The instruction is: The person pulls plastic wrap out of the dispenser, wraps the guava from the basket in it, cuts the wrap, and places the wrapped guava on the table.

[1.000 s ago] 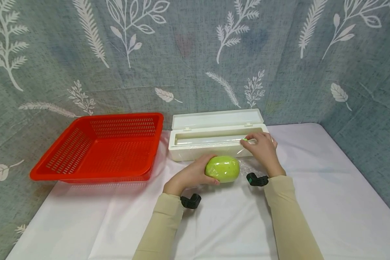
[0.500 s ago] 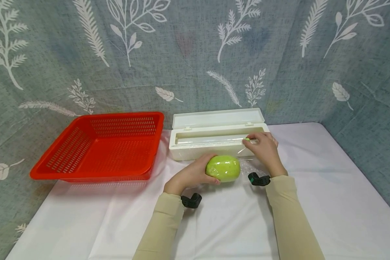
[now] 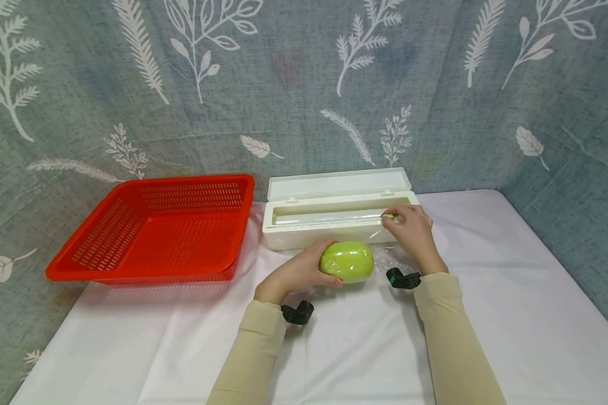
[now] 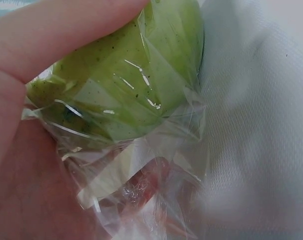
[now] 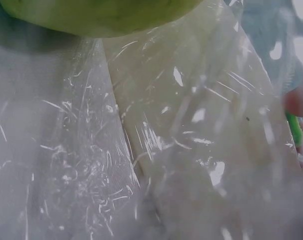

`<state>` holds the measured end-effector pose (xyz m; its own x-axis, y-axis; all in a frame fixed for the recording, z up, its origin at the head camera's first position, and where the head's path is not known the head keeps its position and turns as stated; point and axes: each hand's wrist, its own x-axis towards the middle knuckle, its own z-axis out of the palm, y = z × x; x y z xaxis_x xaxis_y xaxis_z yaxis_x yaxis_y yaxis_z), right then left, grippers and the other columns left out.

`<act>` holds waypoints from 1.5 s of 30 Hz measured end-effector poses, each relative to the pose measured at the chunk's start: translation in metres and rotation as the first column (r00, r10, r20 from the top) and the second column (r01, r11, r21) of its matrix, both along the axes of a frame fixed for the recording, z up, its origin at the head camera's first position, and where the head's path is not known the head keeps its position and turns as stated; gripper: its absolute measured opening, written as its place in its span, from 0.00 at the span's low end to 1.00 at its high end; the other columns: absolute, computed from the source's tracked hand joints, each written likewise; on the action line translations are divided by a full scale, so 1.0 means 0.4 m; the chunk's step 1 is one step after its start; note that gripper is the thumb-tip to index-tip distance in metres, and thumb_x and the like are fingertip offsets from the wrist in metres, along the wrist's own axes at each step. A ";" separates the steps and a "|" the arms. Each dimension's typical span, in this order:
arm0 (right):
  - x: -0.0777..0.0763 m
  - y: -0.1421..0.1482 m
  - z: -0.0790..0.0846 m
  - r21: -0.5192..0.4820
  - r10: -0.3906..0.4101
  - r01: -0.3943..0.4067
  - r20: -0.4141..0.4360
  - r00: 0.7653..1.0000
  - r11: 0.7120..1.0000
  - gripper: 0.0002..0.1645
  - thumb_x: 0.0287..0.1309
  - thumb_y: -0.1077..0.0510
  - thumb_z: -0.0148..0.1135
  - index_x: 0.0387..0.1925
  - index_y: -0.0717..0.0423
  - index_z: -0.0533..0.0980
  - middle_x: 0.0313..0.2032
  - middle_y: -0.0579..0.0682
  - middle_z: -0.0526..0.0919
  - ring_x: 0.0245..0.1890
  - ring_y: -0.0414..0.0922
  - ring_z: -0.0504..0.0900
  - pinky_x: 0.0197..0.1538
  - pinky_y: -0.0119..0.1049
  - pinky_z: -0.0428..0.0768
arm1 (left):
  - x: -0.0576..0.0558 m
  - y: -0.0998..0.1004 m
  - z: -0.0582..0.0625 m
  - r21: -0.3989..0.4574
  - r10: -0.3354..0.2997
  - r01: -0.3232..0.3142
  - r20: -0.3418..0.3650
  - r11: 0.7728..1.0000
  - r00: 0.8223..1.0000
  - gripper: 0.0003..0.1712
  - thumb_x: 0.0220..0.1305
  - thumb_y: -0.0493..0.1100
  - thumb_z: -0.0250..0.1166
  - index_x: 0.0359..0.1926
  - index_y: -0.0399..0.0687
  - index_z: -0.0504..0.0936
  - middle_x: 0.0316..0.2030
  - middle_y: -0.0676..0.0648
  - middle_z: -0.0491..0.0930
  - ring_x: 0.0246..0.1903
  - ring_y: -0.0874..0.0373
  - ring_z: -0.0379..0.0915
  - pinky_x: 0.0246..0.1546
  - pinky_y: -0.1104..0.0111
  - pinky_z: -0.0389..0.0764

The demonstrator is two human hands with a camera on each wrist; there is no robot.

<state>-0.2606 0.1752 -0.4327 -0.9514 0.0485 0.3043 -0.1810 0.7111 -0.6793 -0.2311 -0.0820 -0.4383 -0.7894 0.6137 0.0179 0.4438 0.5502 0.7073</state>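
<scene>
My left hand (image 3: pixel 301 270) grips a smooth, speckled green fruit (image 3: pixel 352 261) from its left side, thumb toward me. Clear cling film (image 4: pixel 141 175) covers the fruit and bunches loosely near the palm in the left wrist view. Behind it stands a long white cling film box (image 3: pixel 304 239), its lid (image 3: pixel 339 183) raised and a roll (image 3: pixel 324 217) inside. At the box's front rim, toward the right end, my right hand (image 3: pixel 410 228) pinches a small bright green slider (image 3: pixel 389 216). Film stretches from fruit to box, crinkled across the right wrist view.
A red slotted plastic basket (image 3: pixel 147 277) stands on the left of the white-covered table (image 3: pixel 512 315). A grey-green leaf-patterned curtain (image 3: pixel 304 84) hangs right behind the box. Each wrist wears a small black camera (image 3: pixel 298 313).
My right hand and the green slider have shifted slightly right along the box's front rim. The left hand keeps its grip on the fruit in the same place.
</scene>
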 end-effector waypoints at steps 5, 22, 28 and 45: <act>-0.003 0.002 0.002 -0.011 0.010 -0.010 -0.009 1.000 1.000 0.14 0.53 0.50 0.53 0.37 0.51 0.78 0.41 0.51 0.79 0.52 0.48 0.63 0.58 0.54 0.43 | -0.001 -0.001 0.000 0.011 0.003 -0.003 0.003 1.000 1.000 0.47 0.38 0.50 0.74 0.60 0.55 0.60 0.51 0.56 0.64 0.50 0.62 0.61 0.53 0.65 0.62; -0.004 0.004 0.012 -0.026 0.014 -0.014 0.001 1.000 1.000 0.13 0.52 0.54 0.51 0.37 0.50 0.78 0.43 0.51 0.78 0.54 0.49 0.62 0.59 0.54 0.43 | -0.004 0.000 -0.001 0.018 0.007 -0.006 -0.017 1.000 1.000 0.47 0.37 0.48 0.75 0.60 0.54 0.60 0.51 0.56 0.65 0.49 0.62 0.61 0.53 0.65 0.62; -0.007 0.004 0.019 -0.030 0.008 -0.008 0.002 1.000 1.000 0.16 0.52 0.53 0.51 0.41 0.51 0.78 0.44 0.52 0.77 0.55 0.50 0.63 0.59 0.53 0.44 | -0.003 0.000 0.005 0.016 0.014 -0.014 -0.012 1.000 1.000 0.47 0.37 0.49 0.75 0.60 0.54 0.60 0.52 0.56 0.65 0.50 0.62 0.61 0.54 0.65 0.62; -0.003 0.006 -0.001 -0.108 -0.039 0.041 0.020 0.999 0.993 0.24 0.52 0.58 0.46 0.53 0.47 0.69 0.38 0.44 0.78 0.43 0.44 0.69 0.42 0.41 0.66 | -0.003 -0.002 -0.005 -0.003 -0.001 0.001 -0.022 1.000 1.000 0.48 0.37 0.50 0.75 0.60 0.53 0.60 0.52 0.55 0.65 0.50 0.62 0.61 0.54 0.65 0.62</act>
<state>-0.2616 0.1775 -0.4331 -0.9532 0.1181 0.2785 -0.1414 0.6397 -0.7555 -0.2325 -0.0827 -0.4403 -0.7883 0.6144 0.0336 0.4600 0.5522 0.6954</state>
